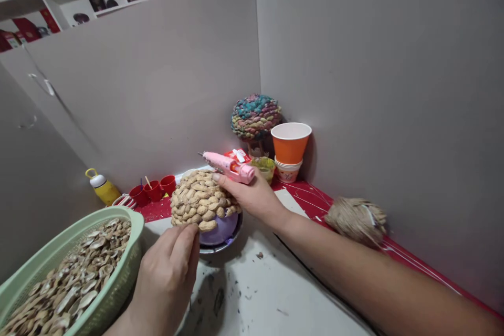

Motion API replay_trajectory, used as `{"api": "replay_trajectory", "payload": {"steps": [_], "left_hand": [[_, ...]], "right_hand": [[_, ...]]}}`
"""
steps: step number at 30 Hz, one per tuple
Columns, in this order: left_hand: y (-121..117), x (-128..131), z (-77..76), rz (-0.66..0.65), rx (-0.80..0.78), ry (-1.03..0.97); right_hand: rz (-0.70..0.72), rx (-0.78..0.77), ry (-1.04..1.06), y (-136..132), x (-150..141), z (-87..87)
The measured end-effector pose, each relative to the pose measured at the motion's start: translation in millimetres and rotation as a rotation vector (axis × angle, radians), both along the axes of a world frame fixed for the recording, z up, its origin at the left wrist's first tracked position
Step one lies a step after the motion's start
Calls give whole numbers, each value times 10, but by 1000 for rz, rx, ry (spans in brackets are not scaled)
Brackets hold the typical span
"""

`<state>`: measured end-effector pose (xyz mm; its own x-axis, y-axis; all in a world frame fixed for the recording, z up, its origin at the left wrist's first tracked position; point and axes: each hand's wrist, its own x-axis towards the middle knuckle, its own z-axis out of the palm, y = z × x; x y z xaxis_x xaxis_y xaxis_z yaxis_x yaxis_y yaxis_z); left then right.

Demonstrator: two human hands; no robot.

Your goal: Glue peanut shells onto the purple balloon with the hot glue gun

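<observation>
A purple balloon (222,230), rounded and set in a shallow metal bowl (212,250), is covered on its top and left by rows of peanut shells (200,197). My left hand (169,257) is closed, with thumb and fingers pinching the end of a peanut shell (207,226) at the lowest row, against the balloon. In my right hand (252,194) is a pink glue gun (228,166), held above the balloon's right side with its nozzle pointing left. My right thumb lies close to the upper shells. The grip's underside is hidden.
A green basket (132,231) of peanut shells stands at left. Behind are red cups (153,191) and a yellow bottle (104,188). Orange paper cups (291,144), a colourful shell-covered tree (255,116) and a twine ball (356,220) stand along the right wall. A black cord trails under my right arm.
</observation>
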<state>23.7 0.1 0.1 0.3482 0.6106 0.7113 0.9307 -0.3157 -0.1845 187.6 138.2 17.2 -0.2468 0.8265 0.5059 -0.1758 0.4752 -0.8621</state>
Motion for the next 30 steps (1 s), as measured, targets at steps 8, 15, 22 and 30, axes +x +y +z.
{"api": "replay_trajectory", "payload": {"steps": [8, 15, 22, 30], "left_hand": [[82, 33, 8, 3, 40, 39], [124, 62, 44, -5, 2, -71], [131, 71, 136, -63, -94, -183], [103, 39, 91, -78, -144, -252]], "right_hand": [[-15, 7, -20, -12, 42, 4], [-54, 27, -47, -20, 54, -16], [-83, 74, -84, -14, 57, -25], [-99, 102, -94, -7, 51, -32]]}}
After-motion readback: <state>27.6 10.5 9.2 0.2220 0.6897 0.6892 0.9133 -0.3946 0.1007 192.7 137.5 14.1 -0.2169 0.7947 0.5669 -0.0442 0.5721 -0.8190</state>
